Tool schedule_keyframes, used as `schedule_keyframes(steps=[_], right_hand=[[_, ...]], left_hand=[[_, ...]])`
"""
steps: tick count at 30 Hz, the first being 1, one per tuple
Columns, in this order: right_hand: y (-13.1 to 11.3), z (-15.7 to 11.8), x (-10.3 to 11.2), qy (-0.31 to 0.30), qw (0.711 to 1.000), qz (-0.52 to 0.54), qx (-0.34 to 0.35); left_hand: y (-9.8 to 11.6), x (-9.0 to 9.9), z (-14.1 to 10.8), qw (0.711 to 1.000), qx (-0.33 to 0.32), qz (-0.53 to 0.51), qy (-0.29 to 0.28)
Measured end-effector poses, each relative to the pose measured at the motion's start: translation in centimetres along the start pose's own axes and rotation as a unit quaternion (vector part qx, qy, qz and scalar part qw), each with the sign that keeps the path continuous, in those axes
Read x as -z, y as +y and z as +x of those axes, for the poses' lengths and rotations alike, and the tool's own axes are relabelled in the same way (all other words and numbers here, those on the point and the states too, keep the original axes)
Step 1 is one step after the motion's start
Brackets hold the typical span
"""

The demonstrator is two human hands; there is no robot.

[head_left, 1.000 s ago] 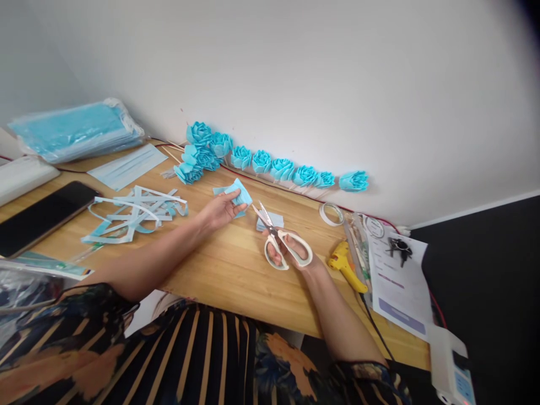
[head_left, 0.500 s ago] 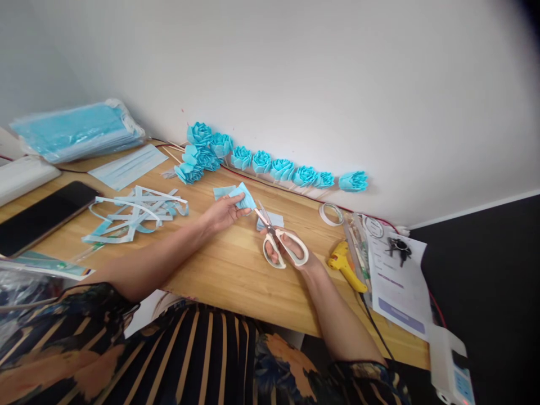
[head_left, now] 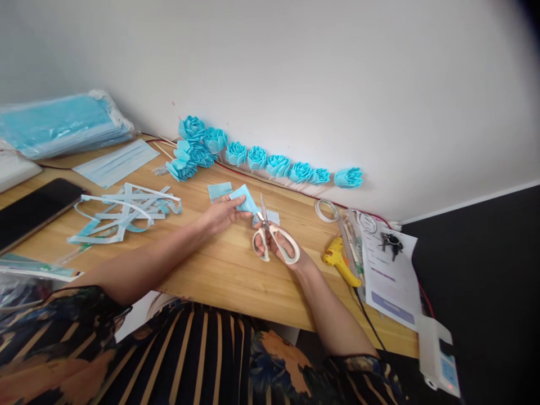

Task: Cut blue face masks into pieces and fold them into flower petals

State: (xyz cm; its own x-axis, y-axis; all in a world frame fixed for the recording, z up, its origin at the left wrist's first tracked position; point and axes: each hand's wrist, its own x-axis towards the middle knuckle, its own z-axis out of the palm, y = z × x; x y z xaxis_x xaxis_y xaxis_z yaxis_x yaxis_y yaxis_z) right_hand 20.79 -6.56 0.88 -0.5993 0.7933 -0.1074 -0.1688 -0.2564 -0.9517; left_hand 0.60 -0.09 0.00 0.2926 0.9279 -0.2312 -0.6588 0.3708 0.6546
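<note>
Between thumb and fingers, my left hand point(head_left: 225, 214) pinches a small square of blue mask fabric point(head_left: 245, 198). My right hand point(head_left: 280, 242) grips white-handled scissors point(head_left: 289, 247), fingers through the loops. The blades are parted at the lower right corner of the held square; whether they touch the fabric is hard to tell. A cut blue piece point(head_left: 219, 191) lies just behind my left hand. Another pale blue piece point(head_left: 273, 217) rests on the table behind the scissors, partly hidden by them.
Blue fabric flowers point(head_left: 277, 166) on sticks line the wall. Cut mask strips point(head_left: 126, 211), a phone point(head_left: 40, 211), a flat mask point(head_left: 118, 162) and bagged masks point(head_left: 59, 124) sit left. At right are a tape roll point(head_left: 326, 211), yellow glue gun point(head_left: 341, 261), paper point(head_left: 390, 287) and keys point(head_left: 392, 244).
The scissors have turned more upright, their blades now meeting the corner of the square. My left hand keeps its pinch. The whole view has shifted slightly.
</note>
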Motion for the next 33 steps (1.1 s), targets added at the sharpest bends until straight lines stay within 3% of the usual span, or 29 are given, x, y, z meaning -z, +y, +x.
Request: schedule_keyframes(steps=[7,16,23,33], right_hand=[[0.9,0.6,-0.5,0.003,0.997,0.060,0.040],[1.0,0.5,-1.2,0.038,0.992,0.117,0.029],[0.7,0.5,-1.7,0.094,0.991,0.093,-0.004],[0.2,0.3,-1.9,0.104,0.992,0.071,-0.019]], left_hand=[[0.2,-0.1,0.0,1.000,-0.010,-0.001,-0.006],[0.6,-0.5,-0.3,1.000,-0.008,0.005,-0.006],[0.6,-0.3,-0.1,1.000,-0.007,0.006,-0.012],[0.5,-0.2,-0.2,1.000,-0.008,0.016,-0.023]])
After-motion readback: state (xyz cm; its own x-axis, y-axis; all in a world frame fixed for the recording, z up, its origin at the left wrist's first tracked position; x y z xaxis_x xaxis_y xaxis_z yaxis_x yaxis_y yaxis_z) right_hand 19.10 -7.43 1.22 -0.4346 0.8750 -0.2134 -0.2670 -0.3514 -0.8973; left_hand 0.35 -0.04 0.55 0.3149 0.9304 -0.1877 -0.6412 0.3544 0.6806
